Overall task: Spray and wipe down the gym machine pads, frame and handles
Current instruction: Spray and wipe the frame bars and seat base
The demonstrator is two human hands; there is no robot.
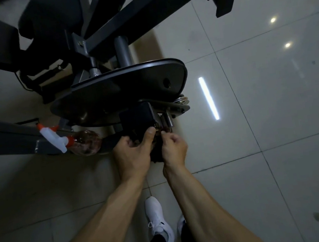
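While your left hand [132, 153] grips the black block [136, 120] and right hand [174, 149] pinches the cloth [157, 155], bolts [174, 116] could snag it.

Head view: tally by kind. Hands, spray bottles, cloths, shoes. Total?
hands: 2 (left hand, right hand)
spray bottle: 1
cloth: 1
white shoes: 2, the second mostly hidden behind the right forearm
Total: 6
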